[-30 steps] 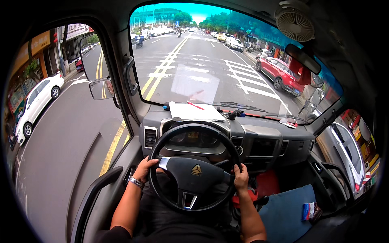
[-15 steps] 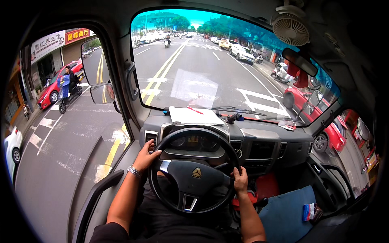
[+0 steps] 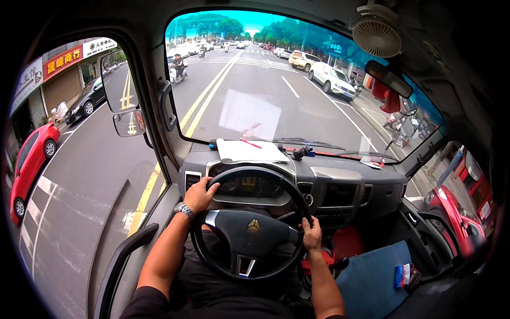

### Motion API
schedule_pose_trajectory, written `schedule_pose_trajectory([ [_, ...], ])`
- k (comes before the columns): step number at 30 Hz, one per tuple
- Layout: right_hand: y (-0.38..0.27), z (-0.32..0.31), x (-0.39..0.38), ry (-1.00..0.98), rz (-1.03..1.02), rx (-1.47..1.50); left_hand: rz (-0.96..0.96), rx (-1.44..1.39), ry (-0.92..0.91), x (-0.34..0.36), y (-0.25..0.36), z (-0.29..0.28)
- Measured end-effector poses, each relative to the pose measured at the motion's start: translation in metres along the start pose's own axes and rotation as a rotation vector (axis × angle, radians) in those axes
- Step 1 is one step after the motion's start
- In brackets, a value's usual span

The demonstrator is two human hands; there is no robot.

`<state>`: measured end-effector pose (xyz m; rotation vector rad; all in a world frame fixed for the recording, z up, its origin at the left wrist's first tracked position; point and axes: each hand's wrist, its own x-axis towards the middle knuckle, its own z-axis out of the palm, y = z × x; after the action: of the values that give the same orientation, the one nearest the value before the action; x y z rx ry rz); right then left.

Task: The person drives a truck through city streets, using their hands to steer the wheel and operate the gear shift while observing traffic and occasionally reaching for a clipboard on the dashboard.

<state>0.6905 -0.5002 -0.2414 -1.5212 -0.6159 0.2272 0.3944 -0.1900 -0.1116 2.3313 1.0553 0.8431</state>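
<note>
A black steering wheel with silver trim on its spokes stands before me in a vehicle cab. My left hand is closed on the upper left of its rim, the thumb lying along the top; a metal watch circles that wrist. Lower on the right side, my right hand grips the rim with the thumb up, some of its fingers hidden. Behind the wheel sits the instrument panel. On the dashboard above it lie white papers with a red pen on top.
Through the windshield a road with double yellow lines runs ahead. A rider on a scooter is at the left. White and tan cars line the right side. A small fan hangs above; a blue seat is beside me.
The cab has moved forward: the red car on the left and the cars at right are nearer or further back. My left hand sits slightly higher on the rim; the right keeps its grip.
</note>
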Motion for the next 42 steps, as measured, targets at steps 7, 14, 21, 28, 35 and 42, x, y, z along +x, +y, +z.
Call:
schedule_pose_trajectory([
  [7,-0.006,0.005,0.007,-0.008,-0.015,0.025,-0.001,0.011,0.031,-0.004,-0.006,0.003],
  [14,0.003,0.002,0.011,-0.012,-0.006,0.022,-0.037,0.019,0.017,-0.010,0.002,-0.001],
  [21,0.001,0.003,0.010,-0.005,-0.032,0.017,-0.020,0.054,0.048,-0.009,0.002,0.000],
  [28,-0.001,0.004,0.010,-0.004,-0.032,-0.018,-0.020,0.057,0.049,-0.008,-0.001,0.000],
  [35,-0.006,0.004,0.009,0.006,-0.022,-0.066,-0.046,0.060,0.038,-0.010,0.003,-0.002],
  [42,-0.008,0.004,0.012,-0.010,-0.050,-0.046,-0.034,0.026,0.055,-0.011,-0.001,0.001],
])
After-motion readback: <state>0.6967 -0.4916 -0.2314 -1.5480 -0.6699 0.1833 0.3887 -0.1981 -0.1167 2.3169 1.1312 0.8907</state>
